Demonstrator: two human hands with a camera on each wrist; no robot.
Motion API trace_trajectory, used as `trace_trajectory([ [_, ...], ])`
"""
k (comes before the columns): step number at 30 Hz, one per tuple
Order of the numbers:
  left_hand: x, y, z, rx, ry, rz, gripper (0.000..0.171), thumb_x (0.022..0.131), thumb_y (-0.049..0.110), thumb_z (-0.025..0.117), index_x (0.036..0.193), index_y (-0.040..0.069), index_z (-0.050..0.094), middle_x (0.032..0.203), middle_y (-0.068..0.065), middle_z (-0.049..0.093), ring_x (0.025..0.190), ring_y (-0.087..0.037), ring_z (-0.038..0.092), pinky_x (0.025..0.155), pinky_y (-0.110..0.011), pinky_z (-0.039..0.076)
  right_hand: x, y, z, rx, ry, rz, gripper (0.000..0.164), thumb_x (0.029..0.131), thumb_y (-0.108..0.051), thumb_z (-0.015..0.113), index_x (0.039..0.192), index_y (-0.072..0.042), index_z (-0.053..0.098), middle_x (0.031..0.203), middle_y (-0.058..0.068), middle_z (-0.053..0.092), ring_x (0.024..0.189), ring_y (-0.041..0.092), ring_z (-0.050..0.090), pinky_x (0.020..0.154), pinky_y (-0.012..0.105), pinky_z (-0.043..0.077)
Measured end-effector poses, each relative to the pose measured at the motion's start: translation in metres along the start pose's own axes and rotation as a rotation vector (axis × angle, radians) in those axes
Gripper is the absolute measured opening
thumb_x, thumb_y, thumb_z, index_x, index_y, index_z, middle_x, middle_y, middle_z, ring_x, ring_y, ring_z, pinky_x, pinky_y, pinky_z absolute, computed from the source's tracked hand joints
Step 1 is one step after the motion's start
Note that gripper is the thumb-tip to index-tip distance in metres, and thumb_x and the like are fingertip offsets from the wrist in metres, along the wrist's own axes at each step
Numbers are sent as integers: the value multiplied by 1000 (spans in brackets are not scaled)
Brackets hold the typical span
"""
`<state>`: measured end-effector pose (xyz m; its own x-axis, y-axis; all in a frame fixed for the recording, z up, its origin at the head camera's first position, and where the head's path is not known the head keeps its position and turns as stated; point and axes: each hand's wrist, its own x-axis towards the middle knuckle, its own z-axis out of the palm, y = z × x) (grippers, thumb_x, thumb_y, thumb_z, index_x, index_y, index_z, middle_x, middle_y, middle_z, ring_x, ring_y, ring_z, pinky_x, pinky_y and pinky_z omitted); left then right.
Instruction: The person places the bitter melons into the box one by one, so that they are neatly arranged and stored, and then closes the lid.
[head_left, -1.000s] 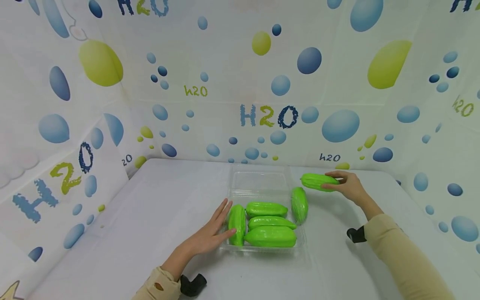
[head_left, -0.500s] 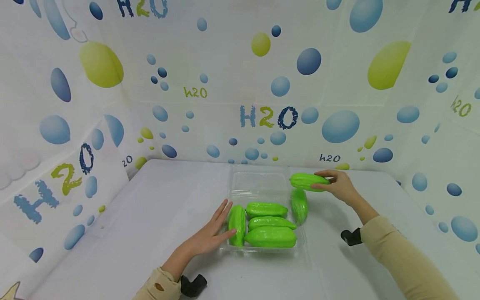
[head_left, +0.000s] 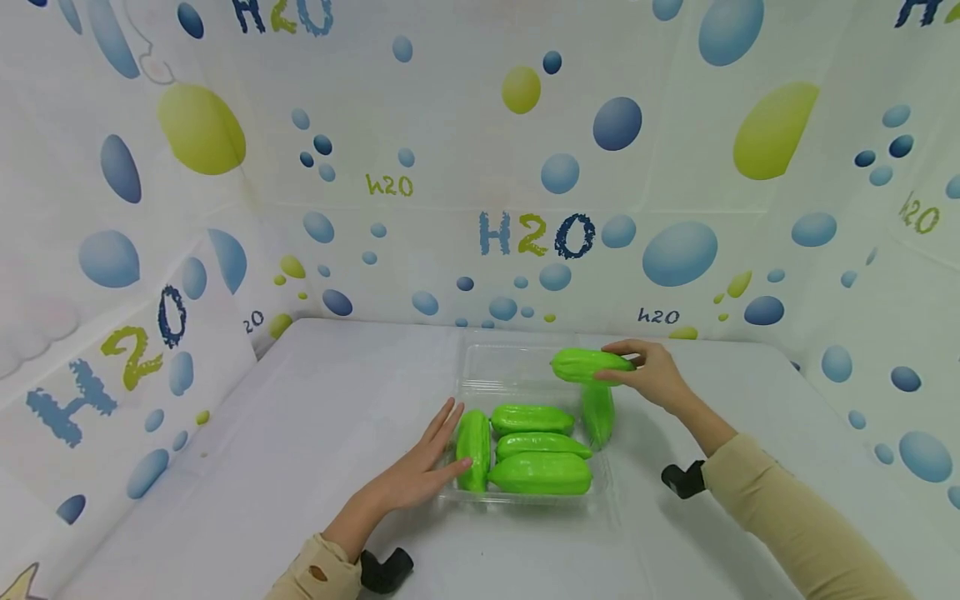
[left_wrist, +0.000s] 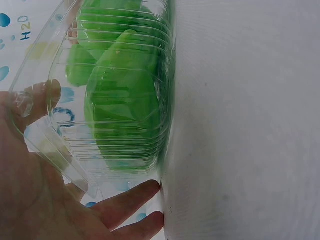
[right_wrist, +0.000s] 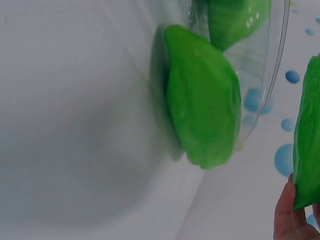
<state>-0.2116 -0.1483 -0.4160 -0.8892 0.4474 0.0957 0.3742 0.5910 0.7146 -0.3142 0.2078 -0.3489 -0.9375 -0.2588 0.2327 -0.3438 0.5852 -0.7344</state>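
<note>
In the head view my right hand grips one end of a bright green ribbed bitter melon, held level above the table. In the right wrist view that melon shows at the right edge, with fingertips at its lower end. Another melon lies against the right side of a clear plastic container, outside its wall. Inside, one melon lies lengthwise at the left, and three lie crosswise beside it. My left hand, fingers spread and mostly straight, rests at the container's left side, thumb over the rim.
The container's clear lid lies folded back behind it, flat on the white table. A patterned sheet with drops and letters stands behind and at both sides. Black wrist mounts hang beneath both forearms.
My right hand has moved left with the held melon, which now overlaps the lid's right part and the far end of the melon outside the container. My left hand stays put.
</note>
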Motion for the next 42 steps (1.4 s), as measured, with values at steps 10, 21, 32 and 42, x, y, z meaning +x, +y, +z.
trace_trajectory([
  [10,0,1,-1,-3,-6,-2,75,94,41,46,148,19,-1,153,-8,-8,138,-29,-1,103,-59,16,-2,-18,20,38,-53,-6,50,75,-34,75,116,-7,62,119,14,57,96,30,55,76,39,48],
  [21,0,0,-1,-3,-4,3,75,94,40,47,148,17,0,153,-8,-8,138,-29,-1,103,-59,16,-6,-29,43,61,-71,-18,48,73,-33,77,113,-9,65,115,10,60,96,27,55,80,40,46],
  [32,0,-1,-1,-12,-10,8,75,94,42,47,148,20,-1,153,-7,-8,138,-28,-1,103,-59,17,-12,-34,70,69,-94,-80,45,71,-32,78,107,-7,67,107,6,63,98,24,56,81,37,46],
  [42,1,-2,0,-11,-9,4,76,94,42,47,148,19,0,153,-7,-8,138,-28,-1,103,-59,16,-17,-40,85,56,-88,-95,43,71,-33,79,105,-9,68,105,3,65,96,19,57,80,34,47],
])
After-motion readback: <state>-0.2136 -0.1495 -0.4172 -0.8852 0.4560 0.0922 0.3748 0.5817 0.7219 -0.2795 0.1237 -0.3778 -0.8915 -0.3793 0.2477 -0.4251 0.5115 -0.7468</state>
